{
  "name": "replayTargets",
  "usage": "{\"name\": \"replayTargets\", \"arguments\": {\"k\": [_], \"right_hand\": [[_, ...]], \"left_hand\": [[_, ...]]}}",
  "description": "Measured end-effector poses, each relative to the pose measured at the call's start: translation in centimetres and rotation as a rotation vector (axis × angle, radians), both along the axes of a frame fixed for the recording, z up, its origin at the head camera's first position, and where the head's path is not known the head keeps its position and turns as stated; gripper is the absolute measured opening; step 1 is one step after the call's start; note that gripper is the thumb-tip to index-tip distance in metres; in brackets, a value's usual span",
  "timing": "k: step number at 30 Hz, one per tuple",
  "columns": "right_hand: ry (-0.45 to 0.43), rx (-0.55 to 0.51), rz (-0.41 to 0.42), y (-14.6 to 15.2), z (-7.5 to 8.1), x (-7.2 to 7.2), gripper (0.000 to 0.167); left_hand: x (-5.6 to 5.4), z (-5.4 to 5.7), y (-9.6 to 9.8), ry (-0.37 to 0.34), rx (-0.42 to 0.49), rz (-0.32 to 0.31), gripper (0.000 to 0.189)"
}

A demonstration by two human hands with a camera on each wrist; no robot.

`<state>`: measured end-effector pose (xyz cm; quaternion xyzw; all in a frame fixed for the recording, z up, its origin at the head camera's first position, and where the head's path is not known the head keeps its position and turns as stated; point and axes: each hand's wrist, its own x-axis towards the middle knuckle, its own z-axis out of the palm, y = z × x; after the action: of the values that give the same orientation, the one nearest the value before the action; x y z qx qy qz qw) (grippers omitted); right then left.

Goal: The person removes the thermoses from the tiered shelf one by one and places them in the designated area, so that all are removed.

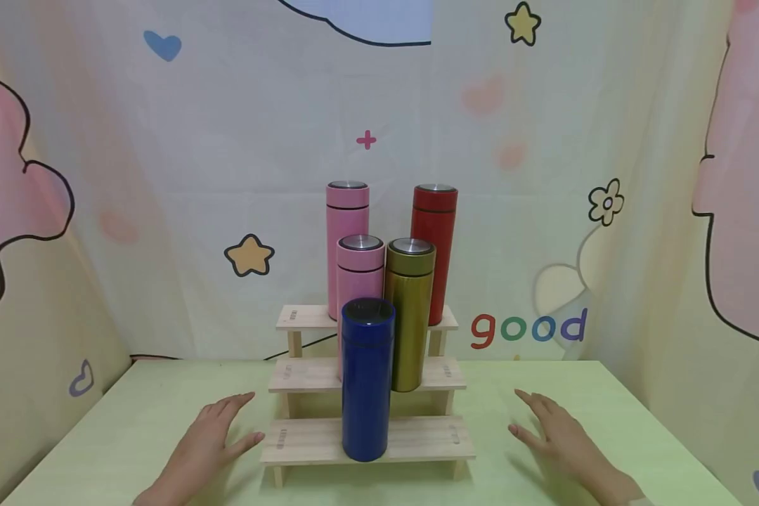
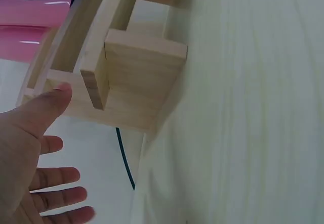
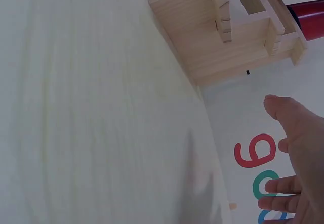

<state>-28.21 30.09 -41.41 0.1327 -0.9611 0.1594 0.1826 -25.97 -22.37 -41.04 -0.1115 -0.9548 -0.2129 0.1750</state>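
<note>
A three-step wooden rack (image 1: 303, 443) stands mid-table, bearing thermos bottles. On its lowest step is a blue thermos (image 1: 367, 386). The middle step holds a pink thermos (image 1: 360, 281), partly hidden by the blue one, and a gold thermos (image 1: 410, 316). Another pink thermos (image 1: 348, 211) and a red thermos (image 1: 434, 232) stand on the top step. My left hand (image 1: 205, 443) is left of the rack, fingers extended and thumb apart, holding nothing. To the rack's right, my right hand (image 1: 559, 443) has its fingers extended too, with nothing in it.
The pale green table (image 1: 512, 485) runs back to a printed cloth backdrop (image 1: 228, 140) with stars, hearts and the word "good". Cloth also hangs along both sides. In the left wrist view, the rack's side panel (image 2: 142, 62) shows beyond the thumb.
</note>
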Motion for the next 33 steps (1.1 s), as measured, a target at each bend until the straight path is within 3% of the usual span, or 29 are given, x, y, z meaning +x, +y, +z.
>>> {"name": "replayTargets", "arguments": {"k": [4,7,10,13,17,24,33], "right_hand": [[-0.009,-0.047,0.027,-0.2,1.3,0.2,0.067],[-0.008,-0.069,0.049,-0.3,2.3,0.3,0.067],[-0.009,-0.107,0.07,-0.4,3.4,0.2,0.067],[-0.023,-0.145,0.08,-0.4,4.5,0.0,0.066],[-0.046,-0.169,0.084,-0.4,5.9,-0.1,0.064],[-0.065,-0.17,0.105,-0.5,8.3,-0.1,0.062],[-0.068,-0.144,0.159,-1.6,13.3,-0.7,0.061]], "left_hand": [[0.1,0.5,0.7,-0.156,0.183,0.014,0.066],[0.1,0.6,1.1,-0.25,0.385,0.011,0.059],[0.2,0.4,1.5,-0.326,0.589,-0.026,0.055],[0.2,0.2,1.7,-0.376,0.707,-0.075,0.056],[0.2,0.1,2.0,-0.418,0.737,-0.109,0.058],[0.1,-0.1,2.2,-0.465,0.749,-0.101,0.064],[0.0,-0.2,2.2,-0.485,0.754,-0.11,0.059]]}}
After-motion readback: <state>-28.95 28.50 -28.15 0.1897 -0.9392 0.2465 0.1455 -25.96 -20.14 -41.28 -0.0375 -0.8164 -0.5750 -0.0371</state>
